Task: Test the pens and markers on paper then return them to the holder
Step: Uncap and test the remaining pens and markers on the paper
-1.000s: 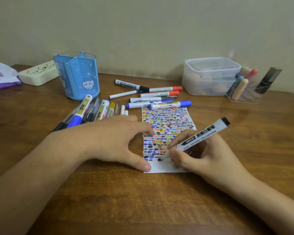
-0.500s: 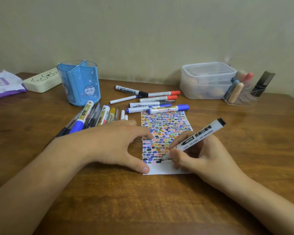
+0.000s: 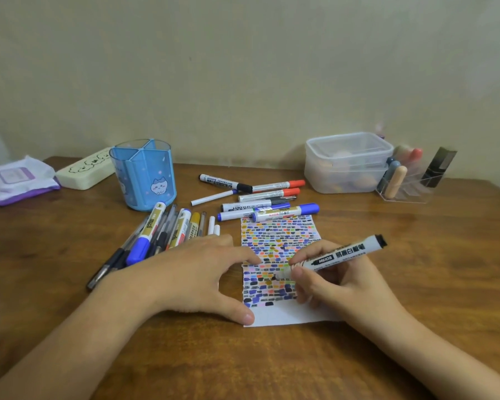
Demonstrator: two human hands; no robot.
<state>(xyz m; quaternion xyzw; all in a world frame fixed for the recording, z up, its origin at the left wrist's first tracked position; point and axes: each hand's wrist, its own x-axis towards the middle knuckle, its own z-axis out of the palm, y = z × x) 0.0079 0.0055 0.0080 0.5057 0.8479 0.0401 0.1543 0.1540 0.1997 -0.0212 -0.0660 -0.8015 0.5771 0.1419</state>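
paper (image 3: 280, 319) may slip and smear if our spread left hand (image 3: 191, 272) eases off while our right hand (image 3: 338, 284) grips the marker (image 3: 344, 254) tight.

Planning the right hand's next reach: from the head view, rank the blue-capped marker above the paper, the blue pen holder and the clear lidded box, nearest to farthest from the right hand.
1. Blue-capped marker, just beyond the right hand.
2. Clear lidded box, back right.
3. Blue pen holder, back left.
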